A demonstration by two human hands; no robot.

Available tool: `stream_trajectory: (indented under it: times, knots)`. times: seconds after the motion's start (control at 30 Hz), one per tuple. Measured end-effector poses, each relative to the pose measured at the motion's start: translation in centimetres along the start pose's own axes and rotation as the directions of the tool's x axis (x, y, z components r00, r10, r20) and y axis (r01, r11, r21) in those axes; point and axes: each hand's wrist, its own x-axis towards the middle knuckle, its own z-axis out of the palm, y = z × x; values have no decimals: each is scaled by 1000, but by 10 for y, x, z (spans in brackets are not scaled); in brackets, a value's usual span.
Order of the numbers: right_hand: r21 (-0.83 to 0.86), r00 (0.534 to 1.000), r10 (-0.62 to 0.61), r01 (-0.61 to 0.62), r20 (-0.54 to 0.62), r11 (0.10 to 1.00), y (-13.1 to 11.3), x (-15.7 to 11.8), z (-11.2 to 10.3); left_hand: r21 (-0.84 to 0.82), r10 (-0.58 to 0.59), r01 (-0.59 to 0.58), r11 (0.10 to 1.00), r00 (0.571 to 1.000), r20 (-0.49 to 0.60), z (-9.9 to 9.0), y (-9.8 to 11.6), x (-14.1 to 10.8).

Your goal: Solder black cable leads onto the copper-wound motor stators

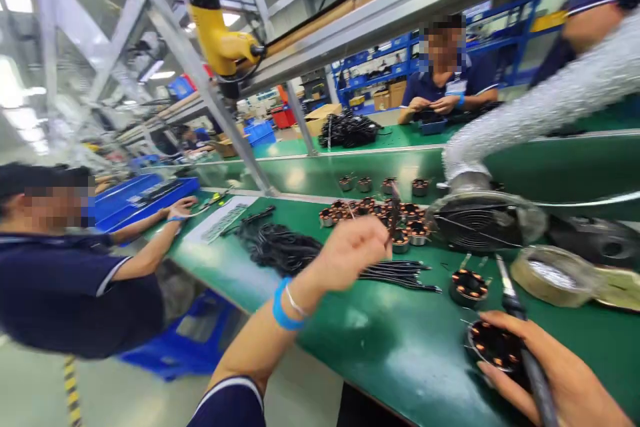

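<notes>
At the right near side, the person's right hand (560, 363) is curled around a round, copper-wound motor core (500, 347) and the black-handled soldering iron (539, 380), whose metal tip points away over the green worktop (380, 353). The left hand (355, 250) is closed into a fist above a sheaf of black cables (285, 247); a thin dark item rises beside its fingers, too blurred to name.

Another such core (469, 287) sits just beyond the right hand, and a crowd of them stands farther off, left of a round black fan (473, 220) with a silver foil duct (545, 100). To the right, a pale yellow ring (555, 273) has something silvery in its middle.

On the left, a long blue plastic bin (113, 203) holds black parts. Across the far side, a co-worker's hands (434, 105) meet above a small blue box (433, 127), its contents hidden.
</notes>
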Motion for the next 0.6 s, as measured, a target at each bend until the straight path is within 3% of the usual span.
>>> stream_trajectory:
  times: [0.03,0.07,0.17,0.27,0.4,0.43,0.5,0.57,0.6]
  knots:
    - [-7,999,-34,34,9,999,-7,4,-7,-58,-142,151,987,981,136,26,-17,-4]
    - [-6,1000,-26,26,-1,1000,-15,9,-13,-99,-243,277,956,933,267,48,-33,-10]
    - [115,995,77,-69,-66,991,-36,26,-28,-132,-364,458,879,824,435,88,-70,-28]
    - [233,987,161,-150,-28,961,-48,37,-32,16,-421,463,886,789,448,93,-86,-36]
    - [266,987,158,-157,17,951,-54,45,-27,172,-470,446,878,740,481,80,-83,-27]
    - [277,990,140,-141,26,950,-55,47,-26,173,-459,435,884,738,494,77,-82,-24]
    - [302,995,90,-100,47,948,-57,53,-23,110,-385,381,918,790,477,77,-81,-17]
    - [333,997,38,-60,70,941,-59,59,-20,-57,-297,350,935,860,416,84,-84,-12]
    - [352,997,15,-42,79,935,-60,62,-18,-176,-279,377,909,867,414,90,-87,-11]
